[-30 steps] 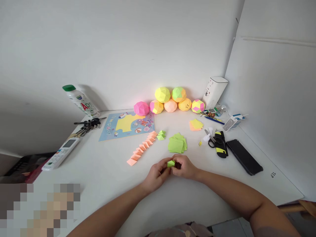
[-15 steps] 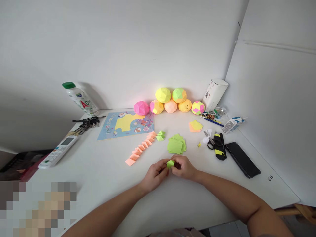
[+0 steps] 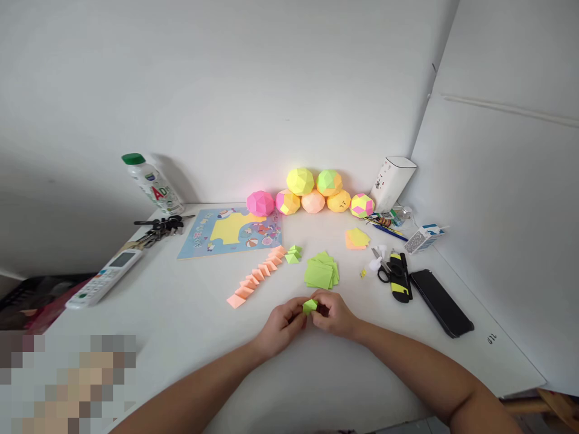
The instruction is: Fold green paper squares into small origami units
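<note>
Between my two hands is a small folded piece of green paper [image 3: 310, 306]. My left hand [image 3: 283, 326] pinches its left side, and my right hand [image 3: 333, 313] grips its right side; both are closed, with some fingertips hidden behind the paper. Just beyond them lies a loose stack of green paper squares [image 3: 320, 272]. Folded green pieces [image 3: 294, 254] sit further back, at the end of a slanting row of folded salmon-coloured pieces [image 3: 257, 276].
Faceted paper balls, among them a pink one [image 3: 260, 204], line the wall. Scissors [image 3: 384, 272], a utility knife [image 3: 400, 283] and a black phone [image 3: 442, 302] lie right. Leftward are a puzzle board [image 3: 190, 241], keys [image 3: 165, 225], a bottle [image 3: 156, 190] and a remote [image 3: 106, 278].
The camera view has shifted slightly, so the table things appear a little lower. Both hands keep hold of the folded green paper, with hardly any change in their grip.
</note>
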